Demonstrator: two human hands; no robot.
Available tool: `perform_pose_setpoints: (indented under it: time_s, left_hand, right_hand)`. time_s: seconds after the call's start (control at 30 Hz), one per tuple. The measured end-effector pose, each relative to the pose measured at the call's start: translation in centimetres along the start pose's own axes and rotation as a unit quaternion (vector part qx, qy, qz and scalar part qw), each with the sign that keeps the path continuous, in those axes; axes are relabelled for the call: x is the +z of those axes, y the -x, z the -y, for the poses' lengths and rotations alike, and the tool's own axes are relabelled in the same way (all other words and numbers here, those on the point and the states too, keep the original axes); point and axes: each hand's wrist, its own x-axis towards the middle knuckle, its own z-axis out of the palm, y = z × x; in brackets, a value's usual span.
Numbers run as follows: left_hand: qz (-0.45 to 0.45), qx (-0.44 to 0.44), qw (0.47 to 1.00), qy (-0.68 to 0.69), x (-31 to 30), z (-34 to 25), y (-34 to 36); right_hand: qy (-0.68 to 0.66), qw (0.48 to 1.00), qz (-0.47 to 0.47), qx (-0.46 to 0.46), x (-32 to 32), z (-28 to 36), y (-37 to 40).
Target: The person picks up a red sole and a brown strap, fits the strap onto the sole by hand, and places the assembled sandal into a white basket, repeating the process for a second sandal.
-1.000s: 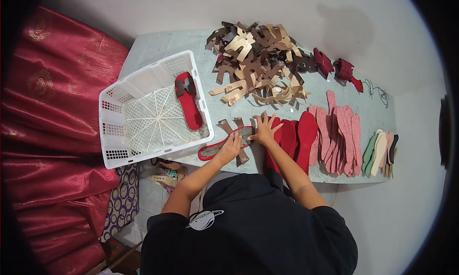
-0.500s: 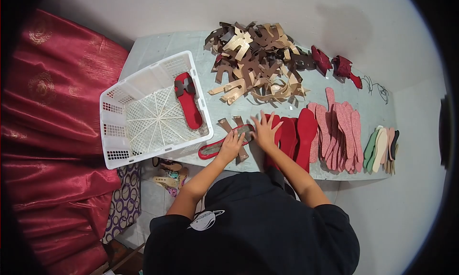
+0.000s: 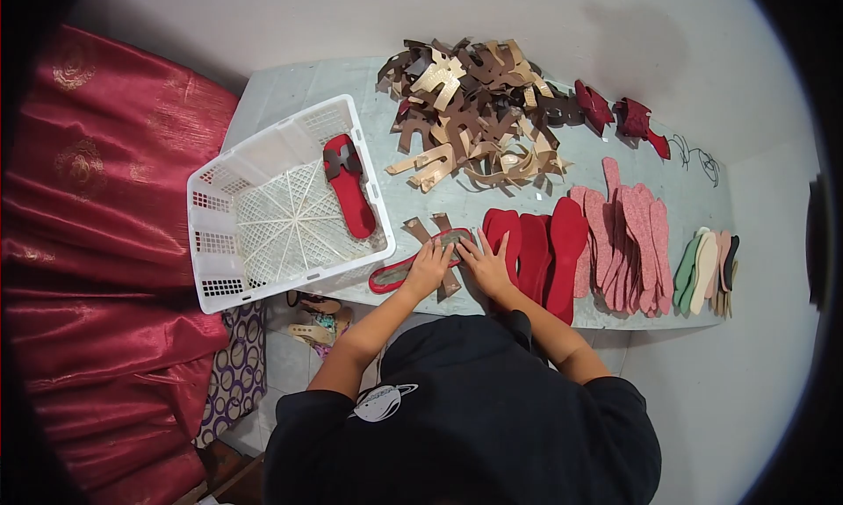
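A red sandal insole [image 3: 392,277] lies underside up on the table, its grey-green bottom showing inside a red rim. Under it is a brown H-shaped strap [image 3: 416,230], with its ends sticking out on both sides. My left hand [image 3: 428,269] rests flat over the middle of the insole, fingers stretched out. My right hand [image 3: 488,267] has its fingers spread, and its fingertips touch the insole's right end. Both hands cover part of the insole and strap. Several red insoles [image 3: 533,257] stand in a row just right of my right hand.
A white plastic basket [image 3: 297,287] on the left contains a red sandal with a dark strap [image 3: 355,198]. Behind my hands is a heap of brown and gold straps [image 3: 479,110]. Pink soles [image 3: 619,250] and green and cream soles [image 3: 694,272] lie to the right. A red curtain [image 3: 105,241] hangs at left.
My right hand has come down and left from above the insole, and its fingertips now meet the insole's right end. My left hand stays on the insole.
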Motion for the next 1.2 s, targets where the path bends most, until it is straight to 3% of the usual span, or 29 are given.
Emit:
perform_pose_setpoints:
  time_s: [0.3,0.5,0.8,0.9,0.97,1.03,1.13,1.2]
  left_hand:
    - [-0.006,-0.038,0.998,0.057,-0.6,-0.6,0.4]
    - [-0.003,-0.098,0.979,0.180,-0.6,-1.1,0.8]
    - [0.074,-0.062,0.974,0.207,-3.8,0.3,-0.5]
    - [0.109,-0.120,0.940,0.300,-4.4,1.5,-2.7]
    - [-0.051,-0.159,0.935,0.311,-2.3,2.7,-4.2]
    - [-0.082,-0.180,0.929,0.314,-0.7,3.6,-5.7]
    - [0.030,-0.231,0.943,0.238,0.4,4.2,-7.4]
    - [0.045,-0.208,0.938,0.275,1.6,5.6,-8.1]
  right_hand:
    - [-0.004,0.999,-0.031,0.013,0.3,-0.3,-0.2]
    - [0.003,1.000,-0.016,0.022,0.6,-0.2,0.2]
    - [-0.016,1.000,-0.021,0.006,0.6,-0.2,0.5]
    - [0.002,1.000,-0.010,0.003,0.4,-0.2,0.4]
    - [-0.005,1.000,0.009,0.002,0.4,-0.2,0.4]
    - [0.002,0.999,0.041,0.004,0.3,-0.2,0.3]
    - [0.010,0.997,0.079,-0.002,0.0,-0.3,-0.1]
    - [0.033,0.995,0.095,-0.017,-0.1,-0.3,-0.6]
